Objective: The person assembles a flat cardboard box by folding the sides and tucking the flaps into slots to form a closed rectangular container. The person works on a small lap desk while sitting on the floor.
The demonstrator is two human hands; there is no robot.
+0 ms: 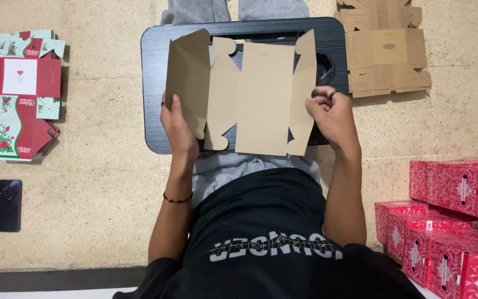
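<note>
Cardboard, plain brown on the side that shows, makes up the flat box blank (pixel 261 97) held up between both hands over a black lap tray (pixel 153 66) that rests on the floor in front of the seated person. Far to the left, well apart from the hands, a pile of printed blanks (pixel 17 91) in red and pale green lies on the beige floor, with a dark phone (pixel 8 205) below it. The left hand (pixel 177 124) pinches the blank's left panel near its lower corner: thumb on the near face, pointing up, the fingers hidden behind the board, so the grip is closed on the card. That left panel is folded toward the viewer along a vertical crease, while the middle panels lie nearly flat. The blank's long axis runs left to right, spanning from one hand to the other, with its creases running up and down; its flaps with rounded notches sit between the panels. The right hand (pixel 330 113) holds the narrow right flap near its middle, fingertips curled over the edge, a dark ring on one finger, closed on the card as well. Both forearms rise from the lap about evenly, so neither hand is nearer; each has its own edge. Beyond the right hand, a stack of brown blanks (pixel 385 50) lies on the floor just beside the tray, and at the lower right finished red boxes (pixel 449 221) are stacked.
</note>
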